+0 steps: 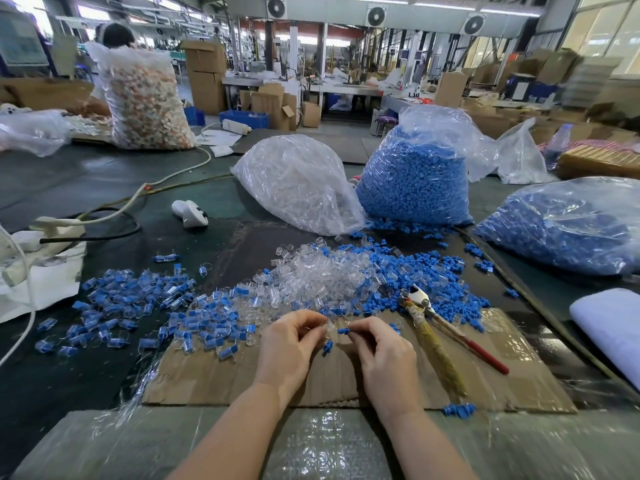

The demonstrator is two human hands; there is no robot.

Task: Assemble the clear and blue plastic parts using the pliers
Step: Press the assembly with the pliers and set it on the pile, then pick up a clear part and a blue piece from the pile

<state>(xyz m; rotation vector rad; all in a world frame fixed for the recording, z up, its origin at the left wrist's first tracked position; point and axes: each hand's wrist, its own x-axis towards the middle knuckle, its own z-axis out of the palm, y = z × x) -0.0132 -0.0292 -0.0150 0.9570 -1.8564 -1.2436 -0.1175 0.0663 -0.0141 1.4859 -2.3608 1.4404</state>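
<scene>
My left hand pinches a small clear plastic part over the cardboard sheet. My right hand pinches a small blue part, its tip close to the clear one. Another blue part lies just below, between my hands. The pliers, with one taped handle and one red handle, lie untouched on the cardboard right of my right hand. Loose clear parts and loose blue parts are heaped beyond my hands. Joined clear-and-blue pieces spread to the left.
A bag of clear parts and two bags of blue parts stand behind the heaps. A white controller, cables and a power strip lie on the left. A white cloth lies right. A person sits far left.
</scene>
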